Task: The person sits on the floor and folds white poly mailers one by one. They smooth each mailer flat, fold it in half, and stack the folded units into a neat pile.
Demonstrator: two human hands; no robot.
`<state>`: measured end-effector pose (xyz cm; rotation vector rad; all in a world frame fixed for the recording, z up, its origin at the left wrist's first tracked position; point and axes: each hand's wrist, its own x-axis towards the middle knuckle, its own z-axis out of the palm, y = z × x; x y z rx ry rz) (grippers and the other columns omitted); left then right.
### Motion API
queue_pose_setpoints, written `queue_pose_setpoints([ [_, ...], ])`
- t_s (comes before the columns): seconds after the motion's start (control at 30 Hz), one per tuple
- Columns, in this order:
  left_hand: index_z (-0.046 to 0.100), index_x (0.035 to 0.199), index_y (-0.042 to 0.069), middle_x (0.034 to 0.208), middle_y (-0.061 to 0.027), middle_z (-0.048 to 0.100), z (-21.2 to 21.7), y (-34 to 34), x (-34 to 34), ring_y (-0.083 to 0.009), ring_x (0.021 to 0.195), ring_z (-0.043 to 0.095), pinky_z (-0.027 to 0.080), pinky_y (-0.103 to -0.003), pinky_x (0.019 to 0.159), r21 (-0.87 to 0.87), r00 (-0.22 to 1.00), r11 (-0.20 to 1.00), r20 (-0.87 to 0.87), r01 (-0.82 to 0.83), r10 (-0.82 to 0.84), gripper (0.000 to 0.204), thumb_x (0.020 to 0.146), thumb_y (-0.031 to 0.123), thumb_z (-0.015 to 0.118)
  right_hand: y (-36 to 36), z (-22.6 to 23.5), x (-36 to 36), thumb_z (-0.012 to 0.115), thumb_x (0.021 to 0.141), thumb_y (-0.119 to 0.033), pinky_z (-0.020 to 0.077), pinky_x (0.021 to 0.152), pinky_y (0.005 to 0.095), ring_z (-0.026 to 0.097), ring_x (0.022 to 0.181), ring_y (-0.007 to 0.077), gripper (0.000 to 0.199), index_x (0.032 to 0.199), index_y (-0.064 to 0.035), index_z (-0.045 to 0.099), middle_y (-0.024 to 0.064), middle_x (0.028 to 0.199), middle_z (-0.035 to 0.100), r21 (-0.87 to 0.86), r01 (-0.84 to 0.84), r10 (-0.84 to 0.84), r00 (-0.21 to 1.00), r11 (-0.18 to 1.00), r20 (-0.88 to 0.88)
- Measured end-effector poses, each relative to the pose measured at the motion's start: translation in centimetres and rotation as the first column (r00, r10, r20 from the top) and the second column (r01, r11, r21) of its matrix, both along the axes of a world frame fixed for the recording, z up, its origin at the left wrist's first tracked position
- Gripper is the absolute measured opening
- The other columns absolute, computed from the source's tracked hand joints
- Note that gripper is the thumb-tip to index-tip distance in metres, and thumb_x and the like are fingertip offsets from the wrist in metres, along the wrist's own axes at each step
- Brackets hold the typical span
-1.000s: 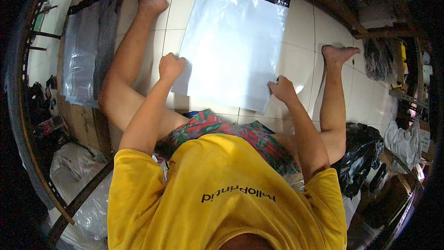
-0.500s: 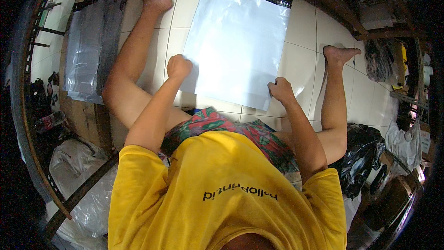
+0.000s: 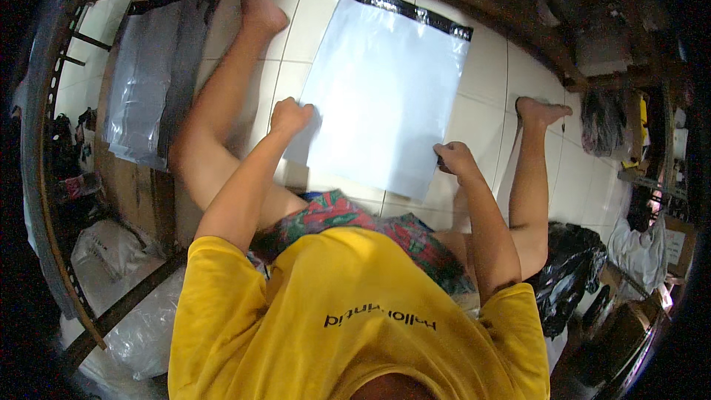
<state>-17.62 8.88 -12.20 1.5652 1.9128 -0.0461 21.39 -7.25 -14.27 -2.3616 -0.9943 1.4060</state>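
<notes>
A large whitish plastic mailing bag point(image 3: 381, 96) with a glossy black strip along its far edge is stretched flat between my legs, over the tiled floor. My left hand point(image 3: 291, 115) is closed at the bag's left edge, its thumb and forefinger against the plastic. On the opposite side, my right hand point(image 3: 453, 158) pinches the right edge, lower down near the corner. Both forearms reach forward, apart from each other. The near edge of the bag lies just beyond my patterned shorts point(image 3: 363, 218).
To my left, a stack of grey plastic bags point(image 3: 144, 78) lies on a wooden board point(image 3: 137, 204). Clear plastic bundles point(image 3: 137, 326) sit lower left. A black plastic bag point(image 3: 566, 270) stands by my right leg. Wooden furniture point(image 3: 489, 18) borders the far right of the tiles point(image 3: 485, 104).
The whole view has shifted a little, so the bag and floor appear lower. Both hands stay closed at the bag's side edges, and the bag still lies stretched between them.
</notes>
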Motion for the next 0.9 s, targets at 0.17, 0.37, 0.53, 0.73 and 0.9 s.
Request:
queue_pose_setpoints([
  [0.17, 0.062, 0.119, -0.012, 0.119, -0.0348, 0.064, -1.2, 8.8, 2.8, -0.0438, 0.112, 0.064, 0.05, -0.047, 0.099, 0.134, 0.975, 0.991, 0.223, -0.03, -0.001, 0.066, 0.081, 0.041, 0.065, 8.7, -1.9, 5.7, 0.068, 0.09, -0.032, 0.0498, 0.061, 0.0342, 0.059, 0.069, 0.0173, 0.036, 0.091, 0.0031, 0.067, 0.008, 0.079, 0.064, 0.221, 0.031, -0.067, 0.985, 0.975, 0.159],
  [0.37, 0.065, 0.119, -0.011, 0.12, -0.0322, 0.065, -1.7, 18.8, 9.1, -0.0435, 0.114, 0.064, 0.05, -0.046, 0.101, 0.103, 0.981, 0.995, 0.19, 0.014, -0.034, 0.058, 0.081, 0.033, 0.062, 19.5, -0.8, 8.5, 0.064, 0.093, -0.031, 0.0572, 0.072, 0.0368, 0.064, 0.08, 0.0207, 0.032, 0.098, 0.0011, 0.065, 0.0085, 0.089, 0.064, 0.09, 0.1, -0.104, 0.994, 0.991, 0.034],
  [0.53, 0.069, 0.117, -0.007, 0.133, -0.0316, 0.058, -1.2, 18.7, 11.1, -0.0434, 0.122, 0.059, 0.048, -0.045, 0.104, 0.005, 0.983, 1.0, 0.183, -0.017, 0.016, 0.048, 0.082, 0.025, 0.059, 19.7, -0.3, 8.6, 0.06, 0.086, -0.031, 0.0571, 0.074, 0.0425, 0.071, 0.085, 0.0335, 0.042, 0.098, 0.0086, 0.066, 0.0248, 0.095, 0.07, 0.103, 0.039, -0.051, 0.993, 0.994, 0.108],
  [0.73, 0.066, 0.119, -0.009, 0.129, -0.032, 0.059, -1.3, 18.8, 10.8, -0.0437, 0.12, 0.06, 0.048, -0.046, 0.104, 0.027, 0.974, 0.999, 0.226, -0.024, 0.017, 0.054, 0.083, 0.03, 0.061, 20.0, 0.7, 9.0, 0.057, 0.095, -0.028, 0.0555, 0.082, 0.0413, 0.066, 0.086, 0.0252, 0.033, 0.106, 0.0015, 0.063, 0.0124, 0.094, 0.067, 0.059, 0.05, -0.047, 0.998, 0.997, -0.049],
  [0.9, 0.053, 0.129, -0.015, 0.129, -0.0352, 0.058, 0.2, 15.0, 7.5, -0.0439, 0.121, 0.059, 0.046, -0.046, 0.104, 0.143, 0.981, 0.99, 0.191, 0.012, -0.039, 0.069, 0.087, 0.039, 0.063, 16.6, 2.9, 4.8, 0.065, 0.086, -0.025, 0.0512, 0.093, 0.0515, 0.063, 0.102, 0.0428, 0.04, 0.112, 0.0059, 0.063, 0.0265, 0.104, 0.067, 0.379, -0.5, 0.125, 0.716, 0.779, 0.687],
])
